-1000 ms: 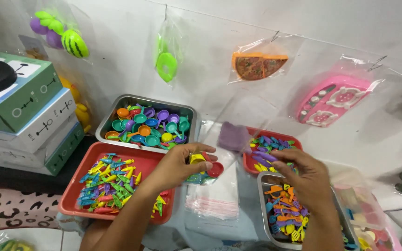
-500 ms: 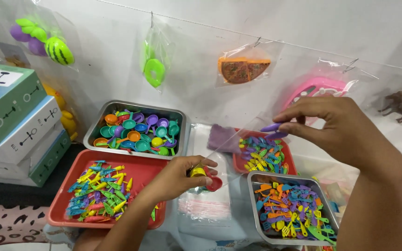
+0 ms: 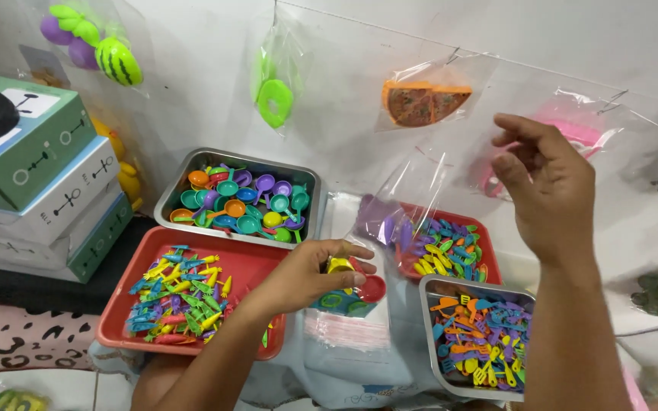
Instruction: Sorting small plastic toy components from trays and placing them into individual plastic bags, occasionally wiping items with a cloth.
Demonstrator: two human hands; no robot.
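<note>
**Two hands over toy-part trays, left one loaded**

Four trays on the bench. Left hand (image 3: 298, 278) sits at centre, fingers curled and grasping a small cluster of plastic toy dishes: a yellow piece (image 3: 339, 266) and a red round cup (image 3: 372, 288), with teal pieces just under the palm. Cluster hangs over a stack of clear plastic bags (image 3: 352, 335), between the red tray and the right-hand metal tray.

Right hand (image 3: 550, 194) is raised at 2 o'clock from the left hand, well apart from it. Fingers loosely bent, palm away from camera; nothing visible in it, but I cannot tell for sure.

Layout around the left hand:
- 9 o'clock: red plastic tray (image 3: 257, 262) of small multicoloured toy cutlery.
- 11 o'clock: metal tray (image 3: 173, 194) of multicoloured toy spoons and ladles.
- 2 o'clock: second red tray (image 3: 487, 259) of mixed small pieces, a clear bag partly over it.
- 4 o'clock: square metal tray (image 3: 426, 327) of orange, blue and purple toy forks and spatulas.

Stacked green and white cardboard boxes (image 3: 47, 198) far at 9 o'clock. Bagged toys hang on the white wall, including a green ring (image 3: 274, 103) and an orange pizza slice (image 3: 424, 103).
</note>
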